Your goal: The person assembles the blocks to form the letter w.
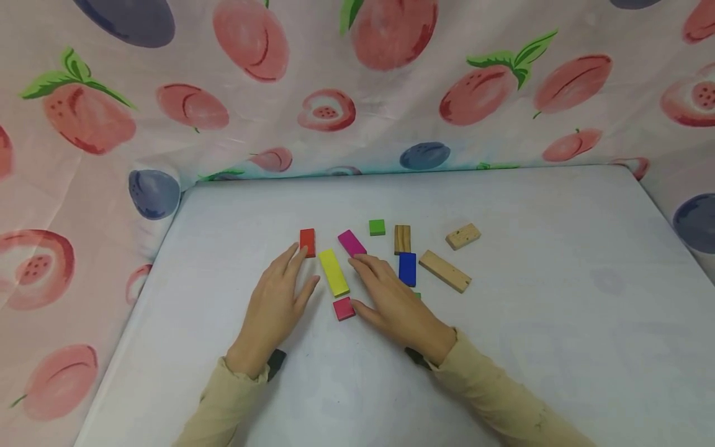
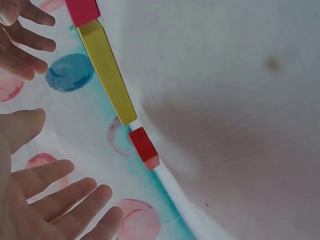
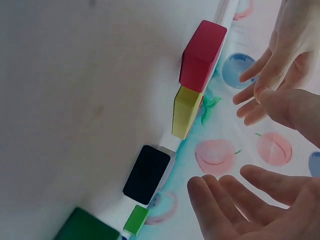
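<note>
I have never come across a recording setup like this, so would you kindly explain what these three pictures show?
There is no machine here: a person works with a bare left hand and right hand. The wide picture comes from a camera worn on the head; the other two come from cameras on the wrists, each looking at that hand's work.

On the white table lie small blocks, including a red block, a yellow block, a pink block, a magenta block, a blue block and plain wooden blocks.

Neither hand grips anything: the fingers are loosely extended, the left ones near the red block, the right ones near the magenta one.
</note>
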A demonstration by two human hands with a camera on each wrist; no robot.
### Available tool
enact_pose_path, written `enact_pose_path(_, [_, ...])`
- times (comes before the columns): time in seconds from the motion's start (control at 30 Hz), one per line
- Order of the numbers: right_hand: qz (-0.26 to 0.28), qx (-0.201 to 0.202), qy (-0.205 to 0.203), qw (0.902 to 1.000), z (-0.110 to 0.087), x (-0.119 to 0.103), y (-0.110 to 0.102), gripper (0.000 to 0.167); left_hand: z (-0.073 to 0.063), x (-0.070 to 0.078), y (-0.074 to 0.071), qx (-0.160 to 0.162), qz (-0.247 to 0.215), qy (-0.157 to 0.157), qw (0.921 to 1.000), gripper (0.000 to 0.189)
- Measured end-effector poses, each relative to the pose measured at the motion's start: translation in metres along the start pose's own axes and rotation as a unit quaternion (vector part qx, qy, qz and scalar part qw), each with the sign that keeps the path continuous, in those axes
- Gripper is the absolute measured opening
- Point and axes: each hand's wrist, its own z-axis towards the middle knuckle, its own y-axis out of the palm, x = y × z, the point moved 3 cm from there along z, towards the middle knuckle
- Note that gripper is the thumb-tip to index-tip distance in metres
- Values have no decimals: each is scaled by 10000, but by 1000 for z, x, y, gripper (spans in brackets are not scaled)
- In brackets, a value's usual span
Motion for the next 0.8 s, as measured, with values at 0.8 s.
enact_pose_path(0.8, [312,-256,89,9991,25,-7,7,69,20,-15,-1,-333,-450,-362,9978,59])
